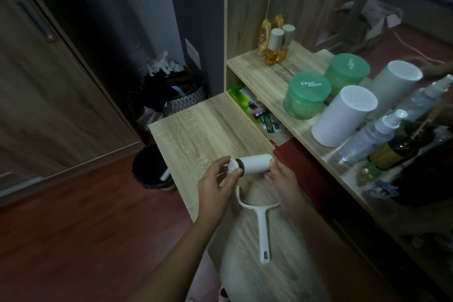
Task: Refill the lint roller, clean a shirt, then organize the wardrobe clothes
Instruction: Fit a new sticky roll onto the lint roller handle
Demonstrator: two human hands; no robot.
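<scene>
Hands grip white roll; jar reads "Charmiss".

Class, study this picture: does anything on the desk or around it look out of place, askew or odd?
Nothing is spilled or broken. The one oddity: the lint roller is half-assembled, its left end cap pulled off the roll by the left hand while the right hand holds the other end.

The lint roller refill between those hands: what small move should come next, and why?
Probably press the end cap into the white refill roll. The left hand pinches the cap at the roll's dark core opening, the right hand steadies the other end, and the forked handle hangs below, not yet seated.
</scene>
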